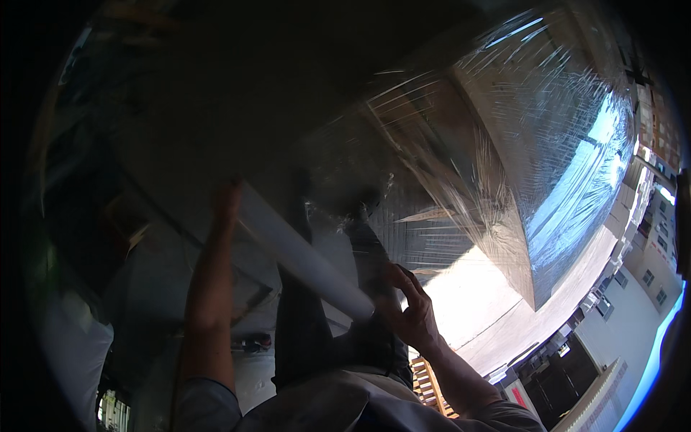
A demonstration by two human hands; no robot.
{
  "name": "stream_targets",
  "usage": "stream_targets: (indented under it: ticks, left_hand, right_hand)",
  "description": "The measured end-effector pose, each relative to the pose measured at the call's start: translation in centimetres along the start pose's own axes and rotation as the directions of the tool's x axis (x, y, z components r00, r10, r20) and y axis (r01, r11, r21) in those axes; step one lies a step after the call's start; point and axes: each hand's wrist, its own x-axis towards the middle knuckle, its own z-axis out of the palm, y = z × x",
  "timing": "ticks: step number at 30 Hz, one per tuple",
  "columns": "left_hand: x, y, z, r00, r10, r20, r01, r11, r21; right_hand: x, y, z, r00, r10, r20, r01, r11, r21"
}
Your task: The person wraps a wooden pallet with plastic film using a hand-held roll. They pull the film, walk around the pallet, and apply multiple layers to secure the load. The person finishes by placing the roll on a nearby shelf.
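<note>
A long, whitish roll of stretch film [306,255] slants across in front of my legs, its far end up to the left and its near end down to the right. My left hand [229,201] is closed at the upper left end, though deep shade hides its fingers. At the lower right end, my right hand [410,309] has its fingers bent around the roll's tip. Beyond it stands a large load of brown cardboard [497,216], covered in creased clear film [576,173] that shines in the light. Darkness hides the load's left part.
Sunlit pale floor [475,302] lies to the right, beside the load's corner. A slatted wooden pallet [430,385] shows near my right forearm. White sheeting [79,338] hangs at the left edge. Buildings [633,288] stand outside at the far right.
</note>
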Motion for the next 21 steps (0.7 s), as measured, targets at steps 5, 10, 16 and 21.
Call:
stream_targets:
  ticks: [5,10,16,21]
  left_hand:
    - [1.0,-1.6,2.0,0.969,0.204,-0.141,-0.188,0.975,0.121]
    - [0.3,-4.6,2.3,0.708,0.579,-0.405,-0.429,0.808,0.404]
    - [-1.6,-3.1,1.5,0.972,0.236,-0.002,-0.223,0.920,0.321]
    - [0.0,-2.0,2.1,0.929,0.355,-0.103,-0.302,0.890,0.342]
  right_hand:
    - [8.0,8.5,-0.5,0.994,0.024,-0.111,-0.060,0.942,-0.331]
    - [25.1,21.1,11.0,0.886,0.447,0.123,-0.383,0.856,-0.348]
    - [14.1,15.0,13.0,0.975,0.163,0.149,-0.135,0.974,-0.184]
    - [-1.3,5.9,-1.2,0.997,0.060,-0.043,-0.060,0.998,-0.015]
